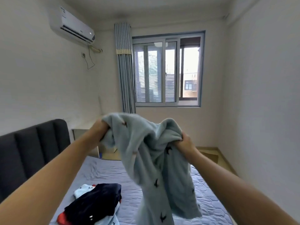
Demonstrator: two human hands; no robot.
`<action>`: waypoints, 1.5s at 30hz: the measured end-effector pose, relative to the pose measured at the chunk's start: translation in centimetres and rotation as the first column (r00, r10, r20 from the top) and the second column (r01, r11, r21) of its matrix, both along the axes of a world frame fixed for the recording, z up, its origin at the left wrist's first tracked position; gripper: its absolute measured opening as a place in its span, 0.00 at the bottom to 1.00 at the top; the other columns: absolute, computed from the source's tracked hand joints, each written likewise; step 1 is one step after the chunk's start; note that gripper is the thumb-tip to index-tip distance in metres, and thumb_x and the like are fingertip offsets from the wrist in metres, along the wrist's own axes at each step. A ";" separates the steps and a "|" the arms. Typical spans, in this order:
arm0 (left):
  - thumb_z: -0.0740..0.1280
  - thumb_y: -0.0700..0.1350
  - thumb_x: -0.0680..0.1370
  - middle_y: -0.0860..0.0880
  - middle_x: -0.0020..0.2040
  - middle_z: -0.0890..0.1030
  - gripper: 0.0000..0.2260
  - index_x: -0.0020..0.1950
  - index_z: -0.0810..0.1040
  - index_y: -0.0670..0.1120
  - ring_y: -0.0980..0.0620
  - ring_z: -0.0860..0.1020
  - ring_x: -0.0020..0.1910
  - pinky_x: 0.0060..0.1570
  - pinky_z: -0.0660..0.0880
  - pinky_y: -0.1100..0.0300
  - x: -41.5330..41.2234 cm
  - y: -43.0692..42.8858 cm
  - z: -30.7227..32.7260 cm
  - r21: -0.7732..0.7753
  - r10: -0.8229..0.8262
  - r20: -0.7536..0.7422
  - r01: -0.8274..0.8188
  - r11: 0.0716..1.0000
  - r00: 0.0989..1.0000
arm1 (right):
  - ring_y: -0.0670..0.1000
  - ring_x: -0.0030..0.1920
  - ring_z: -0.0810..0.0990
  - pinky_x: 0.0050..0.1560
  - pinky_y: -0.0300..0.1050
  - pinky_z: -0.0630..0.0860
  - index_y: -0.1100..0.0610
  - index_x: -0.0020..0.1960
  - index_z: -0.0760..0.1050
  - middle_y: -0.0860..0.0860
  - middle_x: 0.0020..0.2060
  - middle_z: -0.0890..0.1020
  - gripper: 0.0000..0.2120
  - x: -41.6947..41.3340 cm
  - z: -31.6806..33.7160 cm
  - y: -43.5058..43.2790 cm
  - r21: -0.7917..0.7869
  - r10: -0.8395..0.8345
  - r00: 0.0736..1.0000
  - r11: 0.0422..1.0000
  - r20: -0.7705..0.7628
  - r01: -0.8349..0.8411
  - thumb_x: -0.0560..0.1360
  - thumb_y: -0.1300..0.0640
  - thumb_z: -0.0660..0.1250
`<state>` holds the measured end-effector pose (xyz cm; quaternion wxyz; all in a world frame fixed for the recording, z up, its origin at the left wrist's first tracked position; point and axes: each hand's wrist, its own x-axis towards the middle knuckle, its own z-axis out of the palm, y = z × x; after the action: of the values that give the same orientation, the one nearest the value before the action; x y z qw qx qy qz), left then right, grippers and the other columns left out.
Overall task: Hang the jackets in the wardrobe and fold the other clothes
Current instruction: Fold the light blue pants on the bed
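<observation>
I hold a pale blue fleece garment (pixel 151 159) with small dark bird prints up in front of me, above the bed (pixel 105 171). My left hand (pixel 100 132) grips one bunched top edge, my right hand (pixel 185 142) clutches the other, and the rest hangs down between them. A pile of other clothes (pixel 95 203), dark navy on top, lies on the near left of the bed.

No readable text anywhere. AC unit (pixel 72 25) has a label and a logo, both too blurred to read.
</observation>
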<state>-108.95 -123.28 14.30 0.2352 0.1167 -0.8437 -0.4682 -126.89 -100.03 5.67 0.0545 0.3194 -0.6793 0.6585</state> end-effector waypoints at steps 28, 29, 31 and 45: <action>0.75 0.52 0.64 0.50 0.71 0.66 0.43 0.74 0.59 0.51 0.51 0.66 0.69 0.70 0.65 0.52 -5.0 5.5 -7.3 -0.410 -0.279 0.458 0.479 0.776 0.844 | 0.42 0.41 0.79 0.46 0.35 0.76 0.67 0.52 0.77 0.55 0.43 0.81 0.13 0.8 2.8 6.4 0.090 0.006 0.993 0.996 -0.122 0.005 0.72 0.77 0.62; 0.75 0.56 0.65 0.53 0.74 0.60 0.47 0.77 0.52 0.51 0.53 0.61 0.72 0.72 0.61 0.54 -4.8 5.8 -7.6 -0.453 -0.247 0.486 0.484 0.749 0.838 | 0.44 0.42 0.78 0.47 0.38 0.75 0.68 0.51 0.77 0.56 0.43 0.80 0.13 1.2 3.5 6.0 0.086 0.035 0.987 0.996 -0.158 -0.022 0.71 0.77 0.60; 0.75 0.59 0.66 0.59 0.72 0.58 0.50 0.77 0.46 0.56 0.58 0.59 0.71 0.72 0.61 0.55 -4.2 7.4 -7.4 -0.402 -0.327 0.313 0.436 0.805 0.892 | 0.50 0.42 0.75 0.45 0.45 0.72 0.72 0.46 0.74 0.58 0.40 0.78 0.10 2.4 4.5 4.7 0.126 0.110 0.965 0.989 -0.238 -0.082 0.67 0.73 0.60; 0.75 0.48 0.69 0.49 0.50 0.84 0.14 0.52 0.81 0.46 0.51 0.82 0.50 0.54 0.79 0.54 -4.5 8.6 -1.5 -0.207 -0.522 0.385 0.623 0.755 0.761 | 0.55 0.44 0.79 0.51 0.53 0.77 0.61 0.42 0.79 0.55 0.39 0.83 0.08 0.9 16.8 8.9 0.431 -0.043 0.828 0.838 -0.559 0.334 0.68 0.69 0.64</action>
<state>-113.43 -114.73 12.77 -0.0380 -0.1202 -0.9284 -0.3495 -126.01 -91.15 22.49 0.2195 0.4187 -0.8164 0.3315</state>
